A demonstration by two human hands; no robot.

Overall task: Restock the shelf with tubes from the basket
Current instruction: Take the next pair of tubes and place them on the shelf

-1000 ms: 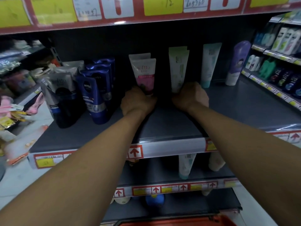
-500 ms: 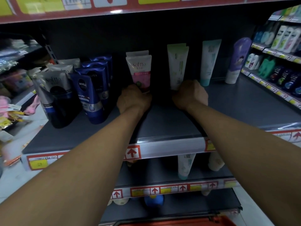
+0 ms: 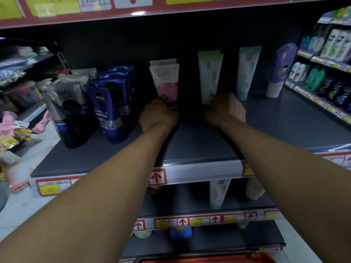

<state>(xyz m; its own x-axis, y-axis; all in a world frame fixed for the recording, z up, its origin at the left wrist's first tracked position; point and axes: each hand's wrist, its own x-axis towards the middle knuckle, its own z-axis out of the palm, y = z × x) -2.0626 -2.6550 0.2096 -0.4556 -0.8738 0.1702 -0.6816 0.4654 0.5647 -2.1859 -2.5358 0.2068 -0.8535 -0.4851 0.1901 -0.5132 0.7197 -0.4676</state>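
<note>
Pink-and-white, the Softto tube (image 3: 166, 83) stands cap-down at the back of the grey shelf (image 3: 199, 143), and your left hand (image 3: 158, 114) is curled around its base, fingers closed on it. Your right hand (image 3: 225, 110) is closed the same way on the foot of the pale green tube (image 3: 209, 76) just beside it, with a dark gap of bare shelf between your two fists. Each of those tubes has a matching one standing directly behind it.

Further out on your right, a teal-capped tube (image 3: 247, 71) stands upright near your right hand, and a purple bottle (image 3: 280, 69) stands beyond it, toward the end of the shelf. On your left, a row of blue Nivea tubes (image 3: 108, 111) stands near your left hand, touching a cluster of dark silver-topped Softto tubes (image 3: 68, 111) toward the shelf's left end.

Both forearms reach in over the red-and-yellow price strip (image 3: 157, 176) on the shelf's front lip. Lower shelves hold a few more tubes, and the red rim of the basket (image 3: 209, 260) shows at the bottom edge of the view, its contents out of sight.
</note>
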